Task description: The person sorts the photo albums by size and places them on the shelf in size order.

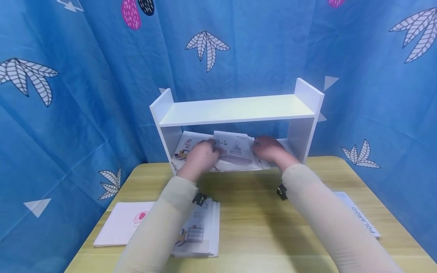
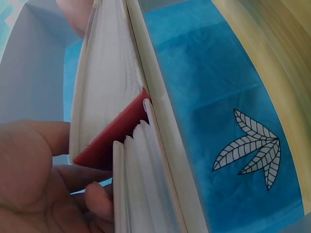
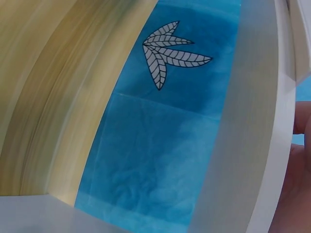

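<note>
My left hand [image 1: 202,156] grips the left edge of a white picture book [image 1: 235,148] lying over the lower shelf board. At the book's right side, my right hand [image 1: 268,148] pinches the edge. The left wrist view shows this thick book's red spine [image 2: 112,131], with left fingers [image 2: 56,138] at its cover and below the spine. Beside it on the same board lies another book with a toy-like picture [image 1: 187,144]. In the right wrist view only a few fingers of the right hand show, near a white corner.
A white two-level shelf [image 1: 235,110] stands at the table's back. On the wooden table [image 1: 246,212] lie a stack of picture books [image 1: 196,235] under the left arm, a pink-elephant book [image 1: 119,223] at left and a POLAROID box-like book [image 1: 358,216] at right.
</note>
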Motion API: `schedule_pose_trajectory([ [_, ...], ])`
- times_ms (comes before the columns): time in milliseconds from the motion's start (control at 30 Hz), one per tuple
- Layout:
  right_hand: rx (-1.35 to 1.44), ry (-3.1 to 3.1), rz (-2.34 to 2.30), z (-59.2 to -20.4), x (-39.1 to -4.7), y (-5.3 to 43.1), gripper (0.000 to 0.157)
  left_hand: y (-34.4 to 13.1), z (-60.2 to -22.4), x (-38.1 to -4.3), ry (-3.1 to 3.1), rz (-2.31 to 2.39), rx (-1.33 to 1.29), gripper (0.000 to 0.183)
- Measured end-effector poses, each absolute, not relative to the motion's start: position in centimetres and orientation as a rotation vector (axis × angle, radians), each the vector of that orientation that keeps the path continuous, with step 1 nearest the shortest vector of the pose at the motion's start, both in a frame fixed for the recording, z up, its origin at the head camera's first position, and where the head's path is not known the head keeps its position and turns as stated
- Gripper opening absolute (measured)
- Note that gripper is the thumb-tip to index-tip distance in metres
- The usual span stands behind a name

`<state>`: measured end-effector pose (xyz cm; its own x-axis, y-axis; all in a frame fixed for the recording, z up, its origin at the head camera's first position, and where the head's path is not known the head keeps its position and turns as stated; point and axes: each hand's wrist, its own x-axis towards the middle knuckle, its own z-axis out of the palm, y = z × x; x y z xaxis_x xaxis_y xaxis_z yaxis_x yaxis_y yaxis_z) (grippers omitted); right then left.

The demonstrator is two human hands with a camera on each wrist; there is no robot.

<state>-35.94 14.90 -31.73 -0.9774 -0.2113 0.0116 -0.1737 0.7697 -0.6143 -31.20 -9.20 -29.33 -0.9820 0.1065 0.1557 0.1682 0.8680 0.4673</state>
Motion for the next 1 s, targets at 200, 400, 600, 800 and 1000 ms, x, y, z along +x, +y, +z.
schedule_pose_trajectory([
  [200,-0.424,2.924,-1.013,-32.3,-35.5,16.0,0.036,-9.2,-29.3,-30.2,-2.895,-0.693,-0.255,0.043],
  [400,-0.462,2.984,-1.003,-32.2,-34.4,16.9,0.045,-9.5,-29.2,-28.9,-2.835,-0.631,-0.305,0.048],
  [600,-0.528,3.009,-0.995,-31.9,-32.9,16.9,0.043,-10.4,-29.5,-27.3,-2.830,-0.559,-0.303,0.051],
  [800,-0.622,3.033,-1.050,-31.7,-30.9,16.9,0.038,-11.3,-29.8,-25.4,-2.807,-0.637,-0.311,0.058],
  [1000,-0.699,2.949,-1.223,-32.3,-27.9,16.2,0.031,-12.6,-30.4,-23.1,-2.720,-0.722,-0.331,0.055],
])
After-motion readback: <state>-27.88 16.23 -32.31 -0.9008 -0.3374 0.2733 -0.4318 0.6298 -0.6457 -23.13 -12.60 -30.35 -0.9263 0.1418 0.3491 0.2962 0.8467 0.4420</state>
